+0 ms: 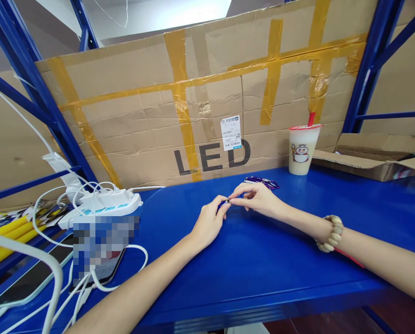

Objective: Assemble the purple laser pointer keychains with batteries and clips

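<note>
Over the middle of the blue shelf top, my left hand (210, 220) is closed, its thumb and fingertips pinching a small dark blue piece with a shiny end (224, 203). Most of that piece is hidden by the fingers, so its kind cannot be made out. My right hand (254, 198) comes in from the right, its thumb and forefinger pinched together at the shiny end, against the left fingertips. Just behind the right hand lie several slim dark purple pens (268, 182), partly covered by it.
A drink cup (299, 153) with a red straw stands back right, beside an open cardboard box (378, 162). Left are a white power strip (124, 206), tangled white cables and phones (36, 273). A large cardboard panel (141, 134) closes the back, between blue posts.
</note>
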The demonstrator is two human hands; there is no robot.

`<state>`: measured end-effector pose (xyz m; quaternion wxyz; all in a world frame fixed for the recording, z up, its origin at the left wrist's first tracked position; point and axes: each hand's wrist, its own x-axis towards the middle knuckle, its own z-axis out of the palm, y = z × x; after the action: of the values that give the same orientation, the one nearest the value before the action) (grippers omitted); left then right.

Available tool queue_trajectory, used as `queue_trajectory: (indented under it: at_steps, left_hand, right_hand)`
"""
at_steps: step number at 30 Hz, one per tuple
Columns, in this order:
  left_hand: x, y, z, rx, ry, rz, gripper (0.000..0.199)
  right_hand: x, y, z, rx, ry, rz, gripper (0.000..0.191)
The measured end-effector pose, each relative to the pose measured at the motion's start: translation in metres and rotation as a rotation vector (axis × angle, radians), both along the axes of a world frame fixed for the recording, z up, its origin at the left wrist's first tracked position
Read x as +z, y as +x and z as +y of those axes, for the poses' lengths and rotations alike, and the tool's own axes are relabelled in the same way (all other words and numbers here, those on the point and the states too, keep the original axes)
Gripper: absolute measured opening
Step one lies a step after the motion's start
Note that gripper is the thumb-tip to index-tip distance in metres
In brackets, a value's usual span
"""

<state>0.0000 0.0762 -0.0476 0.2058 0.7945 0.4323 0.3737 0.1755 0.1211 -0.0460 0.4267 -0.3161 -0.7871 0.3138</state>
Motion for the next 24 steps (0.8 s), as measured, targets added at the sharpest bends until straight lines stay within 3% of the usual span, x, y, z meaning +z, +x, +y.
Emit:
queue_trajectory:
  at_steps: [9,24]
  left_hand:
    - [0.0024,-0.0011,-0.0010,-0.061,0.000,0.028,0.024]
    - [0.0092,0.0046,-0.0018,0.067,-0.009,-0.043,0.027]
  right_hand:
    - [0.0049,-0.0011,-0.0031,0.041,0.045,0.033,0.030]
    - [0.0064,-0.0039,-0.0058,-0.047,0.112,0.004,0.030]
